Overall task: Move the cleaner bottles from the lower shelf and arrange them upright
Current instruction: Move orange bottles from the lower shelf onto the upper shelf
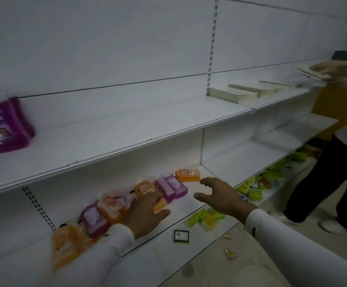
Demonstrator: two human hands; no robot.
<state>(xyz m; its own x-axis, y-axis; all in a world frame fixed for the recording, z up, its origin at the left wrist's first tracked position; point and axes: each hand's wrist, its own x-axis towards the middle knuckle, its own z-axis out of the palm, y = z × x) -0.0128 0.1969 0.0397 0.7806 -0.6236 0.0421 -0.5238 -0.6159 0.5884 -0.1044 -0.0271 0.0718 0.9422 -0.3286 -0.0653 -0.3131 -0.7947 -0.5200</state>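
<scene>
Left hand (147, 212) lies on an orange bottle (160, 204) on the lower shelf (220, 175), fingers curled over it; grip unclear. Row of orange and purple bottles lies flat beside it. Right hand (224, 195) hovers open, just right of purple bottle (171, 188). Upright purple bottles (3, 123) stand on the upper shelf (127, 123), far left.

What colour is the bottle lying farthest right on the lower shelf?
Orange bottle, in the head view.

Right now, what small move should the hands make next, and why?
Probably close the left hand around the orange bottle lying under its fingers and lift it. The bottles lie flat on the lower shelf, while purple ones stand upright above.
</scene>
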